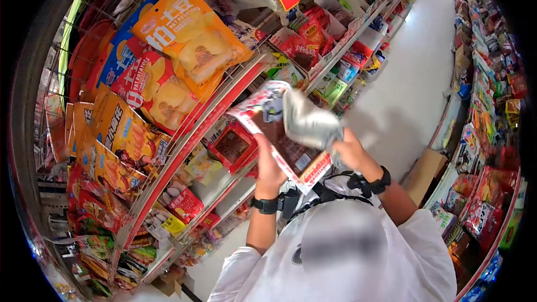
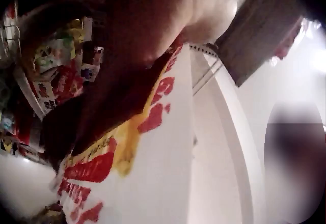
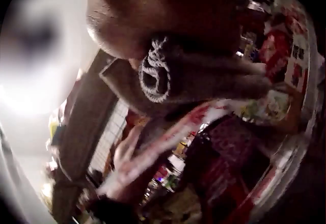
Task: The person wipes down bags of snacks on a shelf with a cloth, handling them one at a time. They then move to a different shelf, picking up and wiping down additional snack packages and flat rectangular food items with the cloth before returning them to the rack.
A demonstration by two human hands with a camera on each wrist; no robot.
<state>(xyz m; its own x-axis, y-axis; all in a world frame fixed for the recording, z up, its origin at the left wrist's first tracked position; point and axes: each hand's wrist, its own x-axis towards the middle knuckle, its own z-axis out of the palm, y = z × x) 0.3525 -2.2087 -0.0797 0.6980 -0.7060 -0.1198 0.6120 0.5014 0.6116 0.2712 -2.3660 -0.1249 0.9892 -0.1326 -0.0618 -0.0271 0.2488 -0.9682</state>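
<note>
My left hand grips the near left edge of an open display box with a white rim and red and yellow lettering. Dark reddish packets show inside it. In the left wrist view the box's white side with red lettering runs below the hand. A crumpled grey cloth, blurred by motion, is bunched in my right hand over the box's right half. Seen from the right wrist, the cloth hangs under the hand with a braided cord loop on it.
Shelves on the left carry orange chip bags, red chip bags and a red box of snacks. A second stocked shelf lines the right. Between them runs a pale aisle floor, with a brown carton beside the right shelf.
</note>
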